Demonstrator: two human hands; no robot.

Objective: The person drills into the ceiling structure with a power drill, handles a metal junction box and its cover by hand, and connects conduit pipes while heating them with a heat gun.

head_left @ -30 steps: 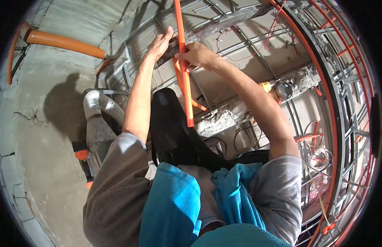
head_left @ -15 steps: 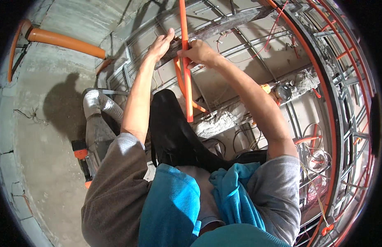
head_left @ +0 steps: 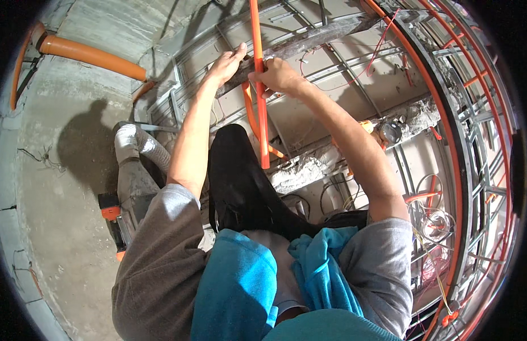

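Note:
A long orange pipe [head_left: 262, 125] runs upright from the top edge to its cut end in front of my dark-trousered leg. My right hand [head_left: 279, 75] is bent round it, with the thumb across its near side and the other fingers partly hidden. To the left of the pipe is my left hand [head_left: 225, 67], fingers stretched out and thumb raised, with nothing visible in it. Just beyond both hands passes a rough grey beam [head_left: 309, 41]. A second, thinner orange pipe [head_left: 250, 111] slants behind the first one.
A wide orange pipe [head_left: 93, 58] crosses the concrete wall at the upper left. Near my left elbow are a silvery duct [head_left: 127, 142] and an orange-black tool [head_left: 111, 211]. Metal framing, a round lamp-like object [head_left: 391, 132] and coiled cables [head_left: 437, 224] lie to the right.
My hands and the upper part of the pipe sit slightly farther right in the picture. The right hand stays at the pipe, and the left remains beside it with fingers stretched.

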